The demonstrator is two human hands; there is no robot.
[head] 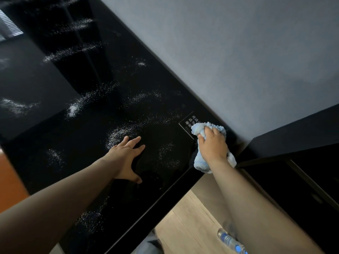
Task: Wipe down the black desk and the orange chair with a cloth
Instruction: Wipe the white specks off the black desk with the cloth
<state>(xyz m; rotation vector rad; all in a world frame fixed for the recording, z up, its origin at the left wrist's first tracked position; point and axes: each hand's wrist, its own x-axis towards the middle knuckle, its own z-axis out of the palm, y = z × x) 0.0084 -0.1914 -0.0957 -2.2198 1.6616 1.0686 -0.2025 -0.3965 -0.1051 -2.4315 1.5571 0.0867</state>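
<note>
Cloth (200,160), light blue and bunched, lies on the far right corner of the glossy black table (128,85), near the table's front edge and close to the wall. The right hand (213,145) presses down on it, its fingers (209,131) curled together over the top of the wad and gripping it, so fabric bulges out beyond the fingertips and behind the wrist. The cloth's upper end overlaps a small rectangular label (187,123) printed on the table surface. The label carries white Chinese characters in short rows, partly covered and too small to read. The left hand (126,158) rests flat on the table just to the left, fingers (134,141) straight and spread apart, thumb out to the side, holding nothing. White specks (121,132) lie scattered in patches and streaks across the tabletop. A strip of the orange chair (9,180) shows at the left edge. A grey wall (238,52) runs behind, a black cabinet (293,136) stands to the right, and on the wooden floor (183,226) below is a clear bottle (231,241) with a blue label.
</note>
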